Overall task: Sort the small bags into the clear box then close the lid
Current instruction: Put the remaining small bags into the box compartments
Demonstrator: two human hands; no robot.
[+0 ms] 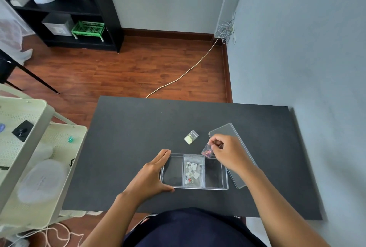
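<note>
A clear box (pixel 216 187) with three compartments sits on the dark table (pixel 138 127). Its middle compartment holds small bags with labels (pixel 192 171); the left and right compartments look bare. My left hand (pixel 153 173) rests flat against the box's left wall, fingers straight. My right hand (pixel 227 151) pinches a small bag of pink and orange bits (pixel 207 150) just above the box's far edge, near the right compartment. Another small bag with yellow-green bits (pixel 191 137) lies on the table beyond the box. The clear lid (pixel 225 129) lies to the right, partly under my right arm.
A cream cart (pixel 39 147) with shelves stands left of the table. A grey wall runs along the table's right side. A cable (pixel 188 70) crosses the wooden floor beyond the table's far edge. A black shelf unit stands at the back left.
</note>
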